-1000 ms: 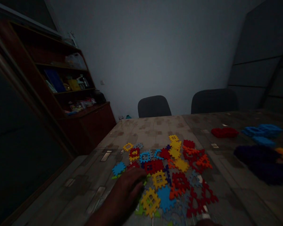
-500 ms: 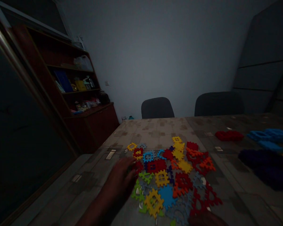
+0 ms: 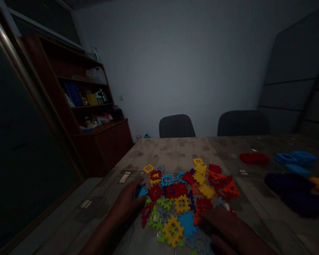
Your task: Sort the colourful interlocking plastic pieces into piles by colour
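One blue plastic tile (image 3: 141, 192) partly behind the left hand (image 3: 126, 202) (dim).

- A table (image 3: 175, 150) is standing ahead, reaching off toward the right.
- A heap of plastic pieces (image 3: 186, 198) is lying on the near part of the table.
- Smaller piles of pieces (image 3: 289, 180) are sitting on the table, right of the heap and well apart from it.
- Two chairs (image 3: 177, 126) are standing side by side beyond the far edge of the table.
- A cabinet (image 3: 103, 148) is standing left of the chairs, against the wall (image 3: 175, 63), with books (image 3: 73, 94) resting on a shelf inside it.
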Tool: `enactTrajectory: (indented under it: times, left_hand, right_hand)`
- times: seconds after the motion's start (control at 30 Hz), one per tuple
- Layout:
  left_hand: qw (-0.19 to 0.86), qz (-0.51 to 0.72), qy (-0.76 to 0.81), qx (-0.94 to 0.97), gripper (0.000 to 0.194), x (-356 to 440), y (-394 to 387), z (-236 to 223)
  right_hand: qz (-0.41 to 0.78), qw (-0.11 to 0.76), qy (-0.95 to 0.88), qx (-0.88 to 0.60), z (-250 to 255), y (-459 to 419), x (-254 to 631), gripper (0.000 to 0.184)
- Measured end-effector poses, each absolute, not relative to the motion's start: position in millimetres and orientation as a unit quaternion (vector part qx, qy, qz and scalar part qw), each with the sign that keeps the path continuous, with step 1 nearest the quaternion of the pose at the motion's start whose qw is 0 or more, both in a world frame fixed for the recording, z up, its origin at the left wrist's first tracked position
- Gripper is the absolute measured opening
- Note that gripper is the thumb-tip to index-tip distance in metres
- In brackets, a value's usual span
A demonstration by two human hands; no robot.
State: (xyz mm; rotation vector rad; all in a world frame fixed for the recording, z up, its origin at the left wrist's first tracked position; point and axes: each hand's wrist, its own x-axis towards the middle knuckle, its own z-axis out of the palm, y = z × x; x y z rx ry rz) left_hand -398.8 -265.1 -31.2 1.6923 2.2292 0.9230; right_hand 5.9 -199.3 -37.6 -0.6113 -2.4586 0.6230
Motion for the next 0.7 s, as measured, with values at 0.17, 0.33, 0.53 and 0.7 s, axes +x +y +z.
enactTrajectory:
  times: [0.17, 0.33, 0.53, 0.7]
  left_hand:
    - [0.094, 0.339, 0.729, 0.587, 0.074, -392.0, -265.4, -26.1]
    - [0.097, 0.341, 0.721, 0.595, 0.070, -388.4, -268.4, -18.7]
    - [0.156, 0.303, 0.676, 0.653, 0.060, -362.0, -288.9, 2.8]
    - [0.232, 0.278, 0.621, 0.695, 0.065, -334.8, -306.3, 6.2]
  right_hand:
    - [0.268, 0.220, -0.895, -0.280, -21.5, -161.1, -48.2, 0.046]
    - [0.254, 0.193, -0.908, -0.271, -1.7, -119.8, -97.3, 0.029]
    - [0.268, 0.161, -0.910, -0.273, 9.5, -140.0, -98.8, 0.026]
    - [0.308, 0.105, -0.912, -0.252, 7.8, -188.1, -64.1, 0.053]
